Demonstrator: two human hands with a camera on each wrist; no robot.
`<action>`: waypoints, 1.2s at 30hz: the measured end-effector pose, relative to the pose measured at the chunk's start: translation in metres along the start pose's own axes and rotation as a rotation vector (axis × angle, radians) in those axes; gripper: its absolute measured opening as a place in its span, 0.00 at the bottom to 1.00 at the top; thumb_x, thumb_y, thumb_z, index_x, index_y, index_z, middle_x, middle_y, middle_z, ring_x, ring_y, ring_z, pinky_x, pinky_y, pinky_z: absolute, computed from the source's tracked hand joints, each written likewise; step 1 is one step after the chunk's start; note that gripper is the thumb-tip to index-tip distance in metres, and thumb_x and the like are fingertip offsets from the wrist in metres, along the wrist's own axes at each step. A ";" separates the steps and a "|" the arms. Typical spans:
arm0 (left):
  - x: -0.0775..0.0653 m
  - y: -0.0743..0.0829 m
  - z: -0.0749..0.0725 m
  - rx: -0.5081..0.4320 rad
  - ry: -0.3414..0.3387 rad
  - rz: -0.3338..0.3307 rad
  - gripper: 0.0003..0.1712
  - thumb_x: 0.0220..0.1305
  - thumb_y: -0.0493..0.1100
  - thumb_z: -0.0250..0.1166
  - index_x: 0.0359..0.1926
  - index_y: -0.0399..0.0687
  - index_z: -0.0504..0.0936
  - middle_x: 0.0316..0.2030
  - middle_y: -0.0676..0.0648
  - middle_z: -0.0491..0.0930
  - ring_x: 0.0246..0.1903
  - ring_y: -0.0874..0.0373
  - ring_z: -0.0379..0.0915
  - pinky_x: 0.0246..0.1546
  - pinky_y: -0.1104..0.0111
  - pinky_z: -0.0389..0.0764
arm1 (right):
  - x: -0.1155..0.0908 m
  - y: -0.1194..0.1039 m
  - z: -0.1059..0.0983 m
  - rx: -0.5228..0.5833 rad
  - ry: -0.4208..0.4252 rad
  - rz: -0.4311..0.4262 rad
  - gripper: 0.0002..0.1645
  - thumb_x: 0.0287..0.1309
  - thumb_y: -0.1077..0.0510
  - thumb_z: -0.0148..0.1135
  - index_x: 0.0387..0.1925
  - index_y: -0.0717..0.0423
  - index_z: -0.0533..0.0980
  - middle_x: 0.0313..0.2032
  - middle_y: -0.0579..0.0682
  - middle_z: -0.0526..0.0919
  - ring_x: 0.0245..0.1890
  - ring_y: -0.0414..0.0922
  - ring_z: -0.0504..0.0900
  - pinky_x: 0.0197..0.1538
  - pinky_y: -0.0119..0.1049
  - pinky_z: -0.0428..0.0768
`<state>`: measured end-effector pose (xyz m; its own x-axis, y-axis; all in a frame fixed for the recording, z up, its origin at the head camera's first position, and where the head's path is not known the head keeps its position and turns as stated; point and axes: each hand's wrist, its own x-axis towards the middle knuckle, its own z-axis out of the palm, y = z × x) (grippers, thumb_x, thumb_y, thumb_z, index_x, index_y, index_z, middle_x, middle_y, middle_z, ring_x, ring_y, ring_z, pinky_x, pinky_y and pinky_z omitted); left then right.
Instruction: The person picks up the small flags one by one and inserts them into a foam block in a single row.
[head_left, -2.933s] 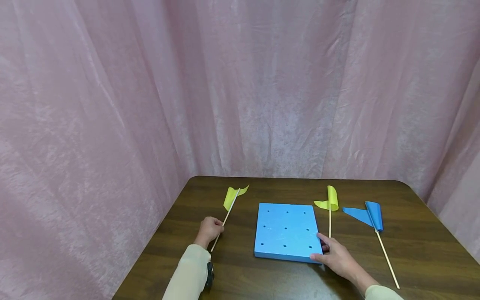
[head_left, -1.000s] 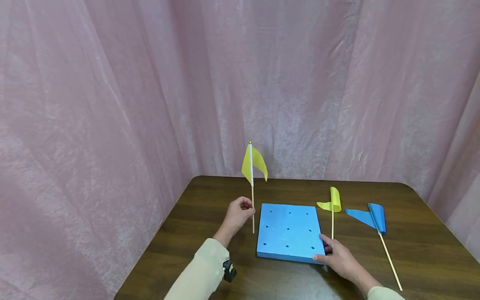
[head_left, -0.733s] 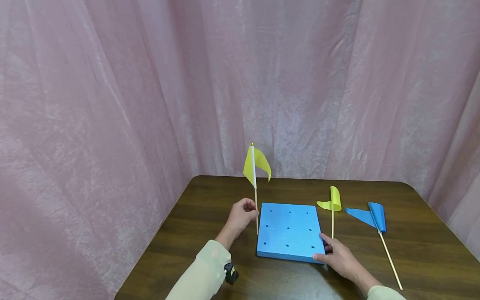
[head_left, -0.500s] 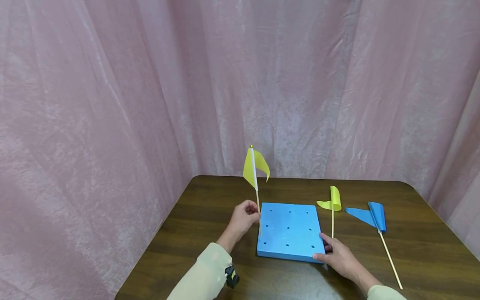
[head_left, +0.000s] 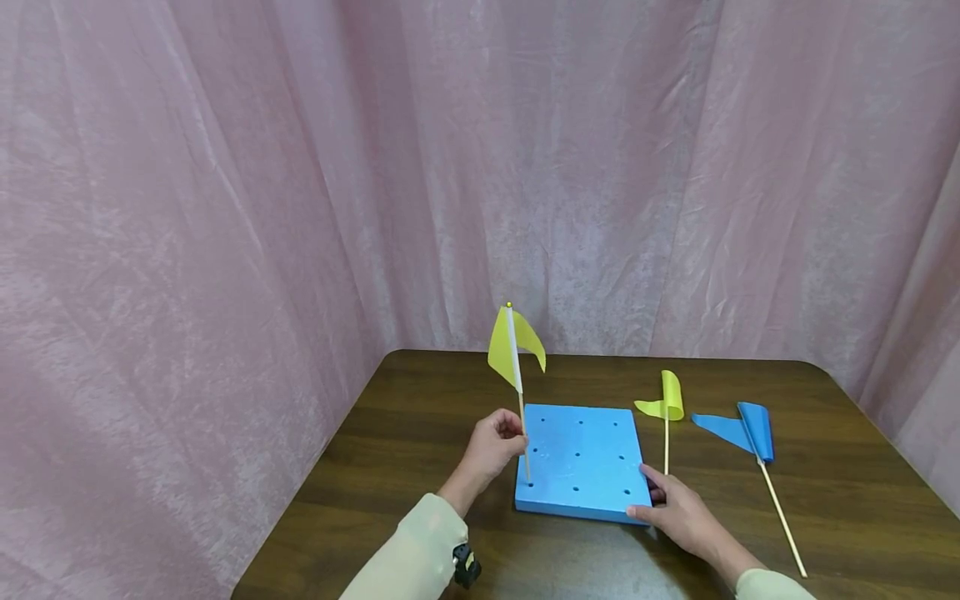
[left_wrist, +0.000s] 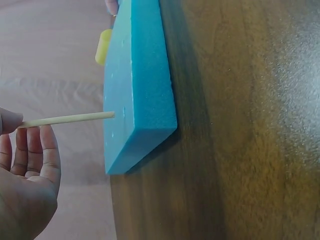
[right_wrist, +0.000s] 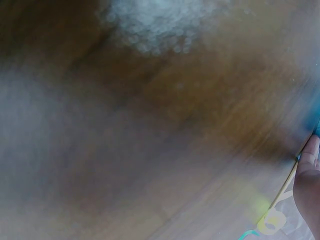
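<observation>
Yellow flag (head_left: 501, 350): in left hand (head_left: 489, 452), stick (left_wrist: 70, 119) tip at near-left hole (head_left: 530, 484) of board (head_left: 555, 471).
Left hand pinches the stick's lower half between thumb and fingers; flag near upright, top leaning slightly left. Left wrist view: tip meets the board's top face close to a corner; whether it sits inside the hole, cannot tell. Right hand (head_left: 678, 510) grips the board's near-right corner, thumb at the near edge, fingers at the right side. Board flat on table (head_left: 427, 392), three rows of three holes. Second yellow flag (head_left: 672, 396) lies just right of board; blue flag (head_left: 760, 433) farther right, on table. Pink curtain (head_left: 600, 208) behind.
</observation>
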<state>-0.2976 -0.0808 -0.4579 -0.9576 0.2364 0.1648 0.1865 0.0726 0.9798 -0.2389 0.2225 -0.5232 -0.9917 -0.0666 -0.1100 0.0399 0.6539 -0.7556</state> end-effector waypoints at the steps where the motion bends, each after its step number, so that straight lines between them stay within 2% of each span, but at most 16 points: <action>1: 0.001 -0.004 0.000 0.002 0.002 0.003 0.07 0.59 0.27 0.65 0.37 0.29 0.75 0.28 0.48 0.75 0.29 0.59 0.72 0.32 0.70 0.79 | 0.000 0.000 0.000 0.000 0.000 -0.002 0.55 0.51 0.42 0.75 0.70 0.69 0.61 0.49 0.58 0.78 0.46 0.49 0.78 0.48 0.50 0.77; 4: 0.006 -0.017 0.000 0.005 0.005 0.003 0.07 0.59 0.27 0.65 0.37 0.31 0.75 0.29 0.48 0.76 0.30 0.59 0.73 0.31 0.70 0.79 | 0.000 0.000 0.000 0.001 0.001 -0.003 0.55 0.51 0.42 0.75 0.70 0.69 0.61 0.48 0.57 0.78 0.46 0.49 0.78 0.47 0.49 0.77; 7: 0.006 -0.022 0.001 0.014 0.008 -0.008 0.07 0.59 0.27 0.65 0.37 0.32 0.75 0.29 0.48 0.76 0.30 0.58 0.73 0.32 0.70 0.79 | 0.000 0.001 0.001 -0.004 -0.002 0.001 0.55 0.51 0.42 0.75 0.70 0.69 0.61 0.48 0.57 0.78 0.45 0.48 0.77 0.47 0.49 0.77; 14: 0.003 -0.024 0.001 0.027 0.008 -0.022 0.08 0.59 0.27 0.66 0.37 0.33 0.75 0.30 0.47 0.77 0.30 0.57 0.73 0.33 0.69 0.80 | 0.001 0.001 0.001 -0.003 -0.003 0.012 0.55 0.50 0.42 0.75 0.70 0.68 0.61 0.49 0.58 0.78 0.46 0.49 0.77 0.47 0.49 0.77; 17: -0.001 -0.015 0.002 0.028 0.005 -0.033 0.08 0.59 0.26 0.66 0.38 0.30 0.75 0.30 0.46 0.77 0.30 0.58 0.73 0.33 0.69 0.80 | 0.001 0.000 0.000 -0.007 -0.004 0.016 0.56 0.51 0.41 0.74 0.70 0.68 0.61 0.50 0.58 0.78 0.46 0.49 0.77 0.48 0.50 0.77; 19: -0.002 -0.015 0.002 0.032 0.006 -0.035 0.08 0.59 0.27 0.66 0.38 0.30 0.75 0.30 0.47 0.77 0.30 0.57 0.73 0.33 0.69 0.79 | 0.001 0.001 0.000 -0.006 -0.005 0.015 0.56 0.50 0.41 0.74 0.70 0.67 0.61 0.50 0.58 0.78 0.46 0.49 0.76 0.48 0.50 0.77; 22: -0.002 -0.019 0.002 0.046 0.007 -0.040 0.08 0.59 0.27 0.66 0.37 0.32 0.76 0.30 0.47 0.78 0.31 0.57 0.73 0.32 0.70 0.78 | 0.001 0.001 0.000 -0.007 -0.003 0.008 0.56 0.51 0.41 0.74 0.70 0.68 0.61 0.50 0.58 0.78 0.46 0.49 0.77 0.48 0.49 0.77; 24: 0.001 -0.029 0.002 0.052 0.007 -0.038 0.07 0.59 0.27 0.66 0.36 0.34 0.76 0.30 0.48 0.78 0.31 0.57 0.73 0.32 0.71 0.78 | 0.001 0.001 0.000 -0.004 -0.002 0.005 0.55 0.51 0.42 0.74 0.70 0.68 0.61 0.50 0.58 0.78 0.46 0.49 0.77 0.48 0.50 0.77; 36: 0.001 -0.036 0.003 0.111 -0.009 -0.083 0.07 0.58 0.28 0.68 0.37 0.36 0.78 0.31 0.47 0.79 0.33 0.55 0.74 0.35 0.67 0.80 | 0.000 0.000 0.000 0.010 0.002 -0.009 0.55 0.50 0.43 0.75 0.69 0.69 0.62 0.48 0.57 0.79 0.45 0.48 0.77 0.46 0.47 0.77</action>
<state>-0.3045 -0.0803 -0.4938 -0.9688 0.2341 0.0819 0.1301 0.1986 0.9714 -0.2386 0.2224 -0.5238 -0.9923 -0.0709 -0.1019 0.0321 0.6460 -0.7627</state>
